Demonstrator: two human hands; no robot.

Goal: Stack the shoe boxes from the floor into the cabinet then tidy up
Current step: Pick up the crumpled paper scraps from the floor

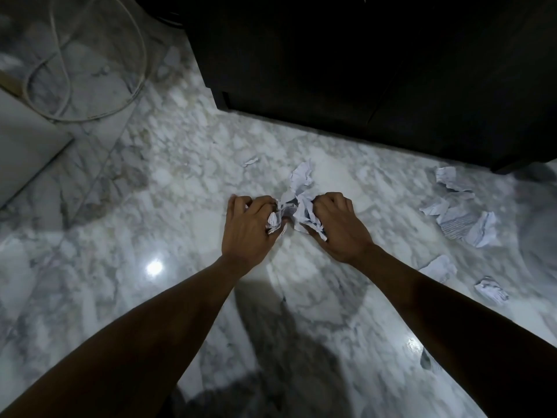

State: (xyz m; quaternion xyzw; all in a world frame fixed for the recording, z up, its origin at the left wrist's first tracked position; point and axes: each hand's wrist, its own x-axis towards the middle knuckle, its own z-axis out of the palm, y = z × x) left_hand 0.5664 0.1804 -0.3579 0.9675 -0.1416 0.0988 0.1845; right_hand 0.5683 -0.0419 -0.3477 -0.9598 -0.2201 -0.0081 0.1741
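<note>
Tightly between both hands (245, 227) (337, 227), crumpled paper (297, 206).

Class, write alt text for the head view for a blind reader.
The left hand and right hand grip crumpled white lined paper on a glossy grey-white marble floor. More paper scraps lie to the right, near a dark cabinet.

I'm looking down on a glossy grey-white marble floor (180, 182), the dark cabinet (361, 86) standing on it along the top and a pale cable (126, 101) looped at upper left near a flat pale panel (24, 146). Centre floor there's a crumpled paper wad (298, 188), a tiny scrap (250, 161) just beyond it. Off to the right I've got a bigger paper heap (461, 218), with a flat piece (440, 268) and a small ball (491, 291) nearer me.
</note>
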